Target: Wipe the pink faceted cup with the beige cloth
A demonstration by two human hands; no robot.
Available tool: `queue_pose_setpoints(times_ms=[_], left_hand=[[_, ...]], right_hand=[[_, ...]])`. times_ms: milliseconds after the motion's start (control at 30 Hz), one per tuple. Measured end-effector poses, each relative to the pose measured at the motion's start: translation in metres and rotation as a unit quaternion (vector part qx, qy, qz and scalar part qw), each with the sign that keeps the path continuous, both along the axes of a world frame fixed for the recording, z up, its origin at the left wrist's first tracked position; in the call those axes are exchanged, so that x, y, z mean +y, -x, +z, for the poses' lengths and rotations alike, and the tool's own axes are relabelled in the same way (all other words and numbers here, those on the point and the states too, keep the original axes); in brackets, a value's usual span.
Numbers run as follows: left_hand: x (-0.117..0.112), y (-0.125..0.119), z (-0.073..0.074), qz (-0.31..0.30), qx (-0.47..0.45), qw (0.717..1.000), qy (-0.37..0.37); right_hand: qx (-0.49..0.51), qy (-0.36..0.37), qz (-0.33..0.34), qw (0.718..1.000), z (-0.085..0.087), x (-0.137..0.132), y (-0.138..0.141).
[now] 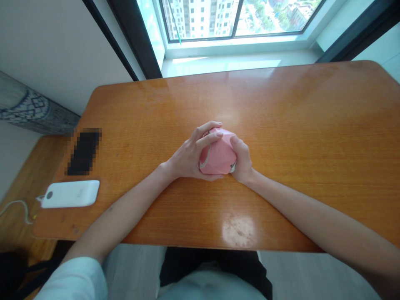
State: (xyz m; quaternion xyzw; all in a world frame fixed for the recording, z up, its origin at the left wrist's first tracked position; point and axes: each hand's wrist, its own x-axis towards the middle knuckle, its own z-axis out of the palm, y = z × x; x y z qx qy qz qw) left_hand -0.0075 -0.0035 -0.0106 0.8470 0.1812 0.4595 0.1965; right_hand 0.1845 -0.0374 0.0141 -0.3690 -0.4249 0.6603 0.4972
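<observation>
Both hands grip a pink, faceted, rounded object (221,154) just over the middle of the wooden table (300,137). A thin whitish band or cord shows along its left side, and a small white and dark bit sits at its lower right; its exact kind I cannot make out. My left hand (190,154) wraps it from the left, fingers over the top and thumb below. From the right, my right hand (242,160) holds it with the thumb on its upper face, while the other fingers are hidden behind it.
At the table's left lies a white device (71,194) with a white cable (18,202) running off the edge. Behind it is a dark, pixelated rectangle (83,152). A window (234,21) lies beyond the far edge, and a patterned grey fabric (40,106) is at the left.
</observation>
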Motion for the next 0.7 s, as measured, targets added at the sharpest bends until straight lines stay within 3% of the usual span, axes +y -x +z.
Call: queue_pose_setpoints(times_ms=[133,233,333,467,567,633,700], left_hand=[[0.000,-0.001,0.001,-0.030,-0.031,0.999,0.025],[-0.001,0.000,0.002,-0.047,-0.032,0.997,0.047],[-0.001,0.003,0.000,-0.066,-0.027,0.995,0.069],[0.001,0.006,-0.006,-0.076,-0.021,0.993,0.087],[0.003,0.006,-0.008,-0.079,-0.016,0.993,0.092],[0.003,0.006,-0.007,-0.081,-0.016,0.992,0.092],[0.002,0.007,-0.006,-0.075,-0.011,0.992,0.100]], right_hand=[[-0.089,-0.151,-0.003,0.985,-0.011,-0.002,-0.005],[-0.162,-0.285,-0.015,0.945,-0.006,-0.005,-0.003],[-0.240,-0.426,-0.051,0.871,0.002,-0.003,0.000],[-0.305,-0.580,-0.102,0.749,0.005,0.007,-0.001],[-0.354,-0.635,-0.105,0.679,0.004,0.013,-0.005],[-0.370,-0.639,-0.100,0.666,0.002,0.014,-0.007],[-0.375,-0.622,-0.103,0.679,0.001,0.013,-0.007]])
